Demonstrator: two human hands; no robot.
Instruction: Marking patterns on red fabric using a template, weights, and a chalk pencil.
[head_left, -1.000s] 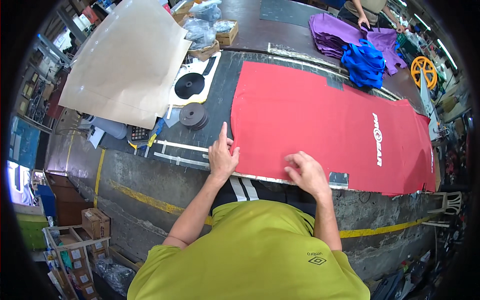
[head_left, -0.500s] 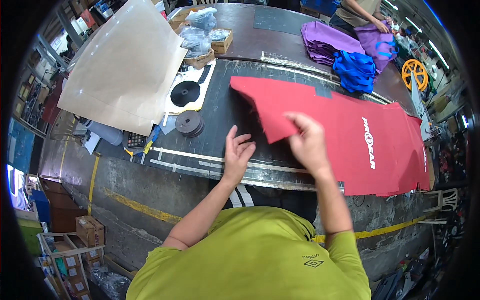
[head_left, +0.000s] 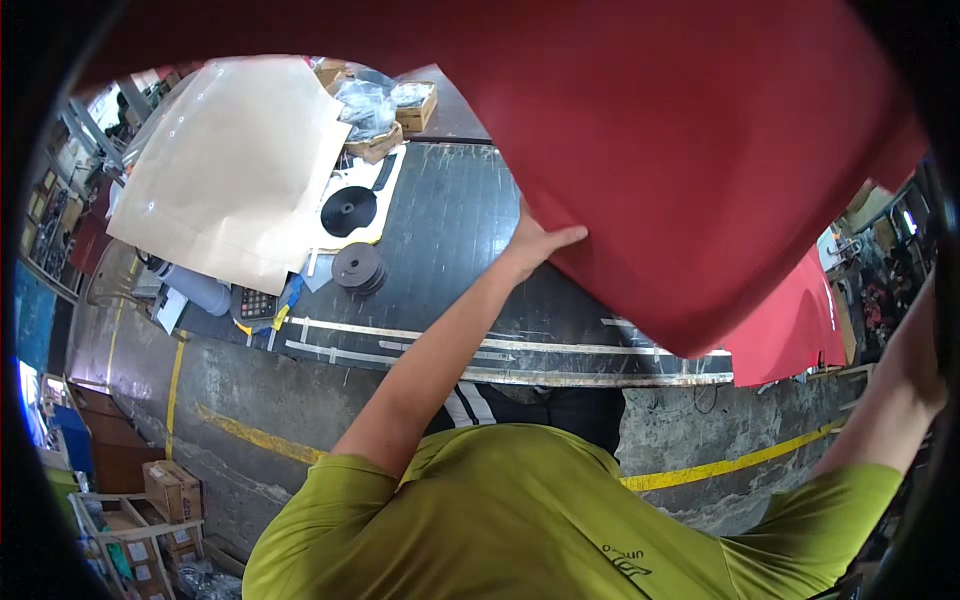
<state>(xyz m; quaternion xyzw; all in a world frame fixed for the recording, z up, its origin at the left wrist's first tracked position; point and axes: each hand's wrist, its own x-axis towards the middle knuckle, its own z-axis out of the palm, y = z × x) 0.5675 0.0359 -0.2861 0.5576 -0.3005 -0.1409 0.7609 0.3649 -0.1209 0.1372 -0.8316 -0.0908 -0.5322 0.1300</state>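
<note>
- Pinching the red cloth (head_left: 700, 170) near centre with my left hand (head_left: 532, 243).
- Cloth's now lifted toward one o'clock, baring more tabletop (head_left: 450, 225).
- My right hand's out of view; I can't tell its grip.

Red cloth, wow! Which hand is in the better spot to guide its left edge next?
Probably the left hand: it is at the left edge of the red cloth. The right arm is at the picture's right rim, its hand out of view.
</note>
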